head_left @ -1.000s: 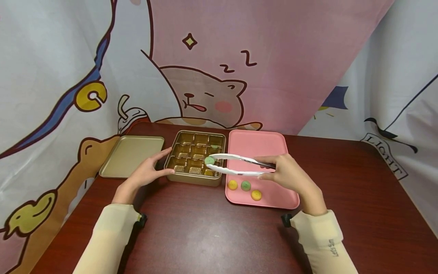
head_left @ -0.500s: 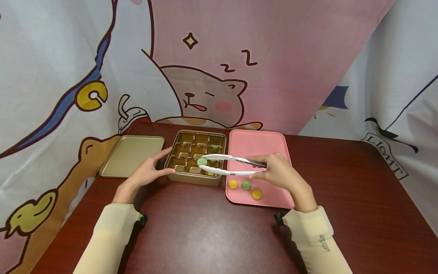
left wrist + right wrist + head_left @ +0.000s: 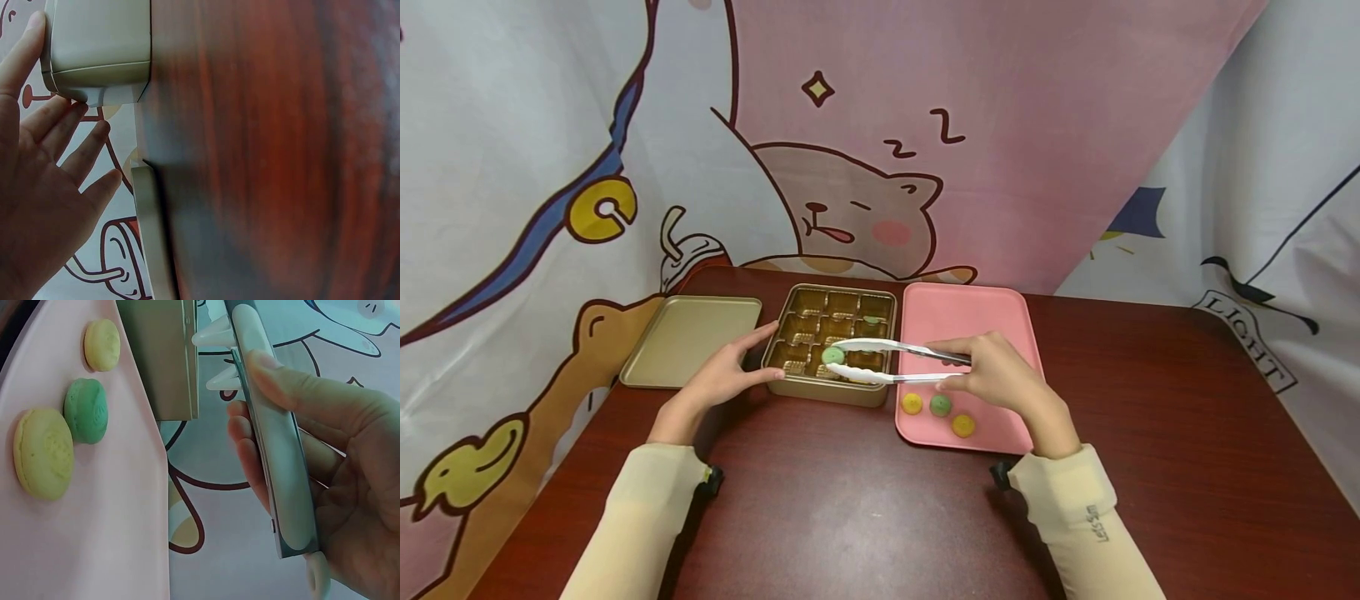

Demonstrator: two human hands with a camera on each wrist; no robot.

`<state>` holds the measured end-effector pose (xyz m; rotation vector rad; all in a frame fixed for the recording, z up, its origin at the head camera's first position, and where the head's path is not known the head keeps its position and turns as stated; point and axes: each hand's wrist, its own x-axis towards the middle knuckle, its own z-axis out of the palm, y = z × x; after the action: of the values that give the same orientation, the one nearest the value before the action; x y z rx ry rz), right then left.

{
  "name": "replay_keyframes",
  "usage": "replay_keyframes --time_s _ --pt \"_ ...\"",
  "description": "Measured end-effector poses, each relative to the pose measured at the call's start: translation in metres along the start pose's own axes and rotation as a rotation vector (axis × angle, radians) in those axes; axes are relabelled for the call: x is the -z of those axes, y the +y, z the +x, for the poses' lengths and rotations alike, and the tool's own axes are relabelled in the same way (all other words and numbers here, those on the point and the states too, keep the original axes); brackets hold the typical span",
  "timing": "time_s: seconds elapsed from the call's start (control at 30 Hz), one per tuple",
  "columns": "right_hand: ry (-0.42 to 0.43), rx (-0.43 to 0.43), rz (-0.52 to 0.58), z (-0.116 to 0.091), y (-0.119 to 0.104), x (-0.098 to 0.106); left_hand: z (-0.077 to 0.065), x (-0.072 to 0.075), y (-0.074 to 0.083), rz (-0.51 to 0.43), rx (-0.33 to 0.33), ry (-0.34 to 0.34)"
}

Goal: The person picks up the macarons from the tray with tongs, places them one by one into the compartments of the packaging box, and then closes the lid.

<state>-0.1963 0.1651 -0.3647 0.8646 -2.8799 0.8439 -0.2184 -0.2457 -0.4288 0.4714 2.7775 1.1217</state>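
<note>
My right hand (image 3: pixel 1000 371) grips a pair of tongs (image 3: pixel 278 456) with white tips. Pinched between those tips is a green macaron (image 3: pixel 832 356), over the front middle compartment of a gold box (image 3: pixel 827 392) with a divided insert. Another green macaron (image 3: pixel 872 320) sits in the box's right-hand column, and the tongs partly cover that column. My left hand (image 3: pixel 726 375) rests at the box's left side, thumb at the front corner and fingers extended. In the left wrist view its fingertips are right at the box wall (image 3: pixel 100 37).
Right of the box lies a pink tray (image 3: pixel 966 312). Near its front are two yellow macarons (image 3: pixel 912 403) and one green macaron (image 3: pixel 86 411). A flat gold lid (image 3: pixel 700 337) lies left of the box. A printed cloth (image 3: pixel 850 208) hangs behind the table.
My right hand has moved left with the tongs, carrying the green macaron from the box's right column to over its front middle compartment. My left hand stays in place.
</note>
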Motion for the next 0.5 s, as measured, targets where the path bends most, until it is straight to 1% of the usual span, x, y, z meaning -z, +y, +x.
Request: replay_keyframes --time_s 0.37,0.5 --pt "-0.009 -0.018 0.028 0.0005 -0.0010 -0.0017 0.0003 0.0000 -0.0001 -0.003 -0.005 0.000" --pt "0.010 -0.016 0.025 -0.0002 0.0002 -0.0011 0.0001 0.0001 -0.0004 -0.012 -0.004 -0.002"
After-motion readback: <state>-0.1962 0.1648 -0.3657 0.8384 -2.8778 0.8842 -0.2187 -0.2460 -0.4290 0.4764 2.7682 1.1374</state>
